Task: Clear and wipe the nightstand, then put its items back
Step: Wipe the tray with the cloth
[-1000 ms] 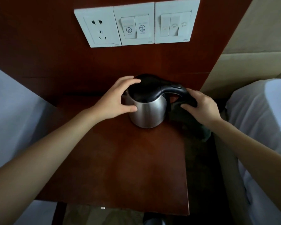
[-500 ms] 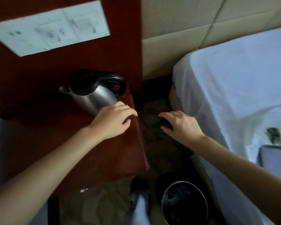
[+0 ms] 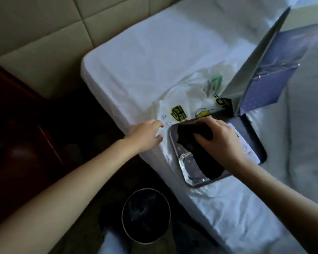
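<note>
On bed [image 3: 136, 61] tray [image 3: 189, 182]: your right hand [image 3: 219, 143] fingers clamped round dark cloth [image 3: 208, 165]; your left hand [image 3: 145, 135] rests at mattress edge, fingers loosely apart.

Right grip [image 3: 222, 142] off the kettle, now around a dark cloth [image 3: 206, 162] on the tray [image 3: 191, 184].

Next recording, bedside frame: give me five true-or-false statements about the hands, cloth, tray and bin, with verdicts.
1. The right hand grips a dark cloth. True.
2. The cloth lies over a tray on the bed. True.
3. The left hand holds a kettle. False: it rests on a white plastic bag.
4. The round bin stands on the bed. False: it stands on the floor beside it.
5. The purple binder stands open. True.
</note>
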